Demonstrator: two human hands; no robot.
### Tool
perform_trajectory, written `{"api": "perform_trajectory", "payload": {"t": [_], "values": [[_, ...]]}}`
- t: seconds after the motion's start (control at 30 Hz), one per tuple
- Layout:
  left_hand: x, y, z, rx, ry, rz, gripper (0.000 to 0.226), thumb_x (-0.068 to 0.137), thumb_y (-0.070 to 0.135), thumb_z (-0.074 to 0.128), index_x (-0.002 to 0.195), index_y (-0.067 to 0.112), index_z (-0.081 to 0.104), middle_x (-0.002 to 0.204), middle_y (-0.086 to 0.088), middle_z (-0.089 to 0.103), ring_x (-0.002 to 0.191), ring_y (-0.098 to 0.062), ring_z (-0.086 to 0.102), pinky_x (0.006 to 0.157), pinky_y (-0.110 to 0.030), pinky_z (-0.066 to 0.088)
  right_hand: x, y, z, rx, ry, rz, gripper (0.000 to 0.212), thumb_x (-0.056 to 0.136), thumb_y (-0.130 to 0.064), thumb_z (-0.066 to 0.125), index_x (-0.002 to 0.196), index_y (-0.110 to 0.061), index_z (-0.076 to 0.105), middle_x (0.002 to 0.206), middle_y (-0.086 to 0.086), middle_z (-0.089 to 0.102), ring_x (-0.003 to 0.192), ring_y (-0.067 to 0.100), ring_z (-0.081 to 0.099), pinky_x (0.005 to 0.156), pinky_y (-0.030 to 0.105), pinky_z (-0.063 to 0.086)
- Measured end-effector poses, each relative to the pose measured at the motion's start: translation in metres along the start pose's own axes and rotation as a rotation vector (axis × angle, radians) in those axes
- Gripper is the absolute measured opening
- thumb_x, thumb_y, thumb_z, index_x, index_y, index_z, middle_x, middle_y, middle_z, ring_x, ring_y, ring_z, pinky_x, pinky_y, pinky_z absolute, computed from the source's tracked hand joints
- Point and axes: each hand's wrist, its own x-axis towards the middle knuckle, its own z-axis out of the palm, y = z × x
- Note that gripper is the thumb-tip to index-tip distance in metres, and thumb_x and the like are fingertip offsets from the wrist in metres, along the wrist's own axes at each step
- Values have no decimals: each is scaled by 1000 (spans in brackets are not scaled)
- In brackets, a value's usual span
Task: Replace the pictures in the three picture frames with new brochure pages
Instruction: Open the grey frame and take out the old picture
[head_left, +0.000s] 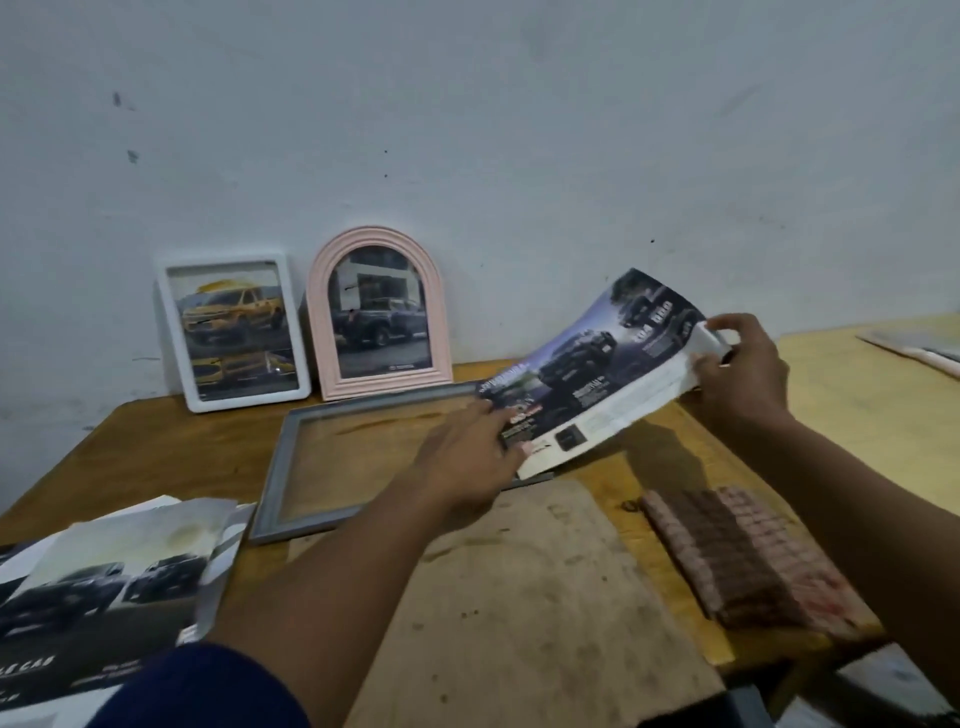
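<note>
A grey rectangular frame (283, 462) lies flat on the wooden table (156, 441) with only glass in it. Over its right end I hold a brochure page (587, 374) printed with dark trucks, tilted up to the right. My left hand (467, 457) pinches the page's lower left corner. My right hand (737, 374) grips its upper right edge. A white frame (171, 338) with a yellow truck picture and a pink arched frame (317, 312) with a dark truck picture lean upright against the wall.
Loose brochure pages (104, 582) are piled at the near left. A stained brown backing board (530, 597) lies in front of me, and a brown and pink woven mat (748, 561) to its right. More papers (914, 348) rest on a second table at far right.
</note>
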Motion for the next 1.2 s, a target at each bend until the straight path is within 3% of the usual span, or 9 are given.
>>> {"api": "perform_trajectory", "payload": {"t": [0.1, 0.27, 0.37, 0.43, 0.47, 0.57, 0.67, 1.03, 1.2], "values": [[19, 39, 15, 57, -84, 118, 64, 97, 61, 43, 151, 28, 42, 159, -3, 37, 145, -28, 34, 116, -43, 30, 23, 36, -19, -104, 19, 68, 41, 89, -6, 57, 102, -44, 49, 99, 14, 62, 77, 35, 68, 66, 52, 61], [40, 74, 28, 179, -193, 180, 48, 98, 58, 42, 131, 28, 60, 131, -4, 59, 121, -30, 53, 103, -45, 39, 44, 66, -18, -280, -81, 105, 36, 90, -16, 63, 121, -30, 52, 119, 21, 59, 97, 39, 63, 86, 51, 55], [42, 73, 29, 232, -134, 182, 43, 98, 57, 42, 128, 32, 61, 125, -1, 59, 119, -26, 54, 107, -47, 33, 40, 71, -6, -731, -125, 61, 55, 89, -35, 65, 139, -25, 43, 155, 20, 24, 143, 43, 19, 111, 57, 25], [42, 68, 27, 259, -96, 180, 41, 98, 55, 42, 123, 31, 63, 121, -1, 59, 116, -25, 54, 109, -46, 31, 32, 70, 4, -848, -191, -58, 61, 91, -46, 60, 144, -30, 36, 164, 12, 0, 149, 38, -9, 115, 62, 7], [41, 66, 25, 269, -85, 175, 39, 99, 55, 42, 120, 30, 63, 119, -1, 60, 115, -25, 55, 109, -45, 31, 27, 68, 10, -853, -266, -108, 59, 92, -51, 57, 144, -33, 36, 165, 9, -1, 150, 36, -11, 114, 64, 4], [38, 60, 21, 290, -60, 160, 35, 99, 53, 42, 114, 29, 64, 116, -2, 60, 113, -24, 56, 110, -44, 30, 10, 55, 32, -766, -555, -116, 34, 93, -54, 54, 125, -41, 55, 156, 2, 35, 147, 29, 20, 111, 65, 12], [34, 56, 18, 295, -40, 149, 34, 98, 52, 43, 111, 28, 65, 115, -2, 62, 111, -24, 56, 109, -44, 32, -7, 44, 50, -685, -652, -106, 27, 95, -49, 52, 117, -35, 59, 136, -3, 56, 129, 25, 47, 108, 58, 26], [15, 40, 6, 130, 46, 132, 36, 99, 50, 49, 115, 23, 66, 112, 1, 65, 107, -20, 56, 103, -41, 40, -20, 18, 63, -645, -686, -174, 45, 91, -53, 57, 131, -30, 56, 136, 1, 57, 125, 27, 52, 103, 55, 41], [-10, 4, -31, 126, 91, 68, 42, 98, 49, 50, 130, 24, 62, 132, -1, 61, 125, -23, 51, 105, -41, 38, -36, -32, 88, -492, -703, -299, 41, 94, -42, 61, 129, -23, 59, 132, 6, 61, 112, 26, 61, 85, 34, 48]]}}
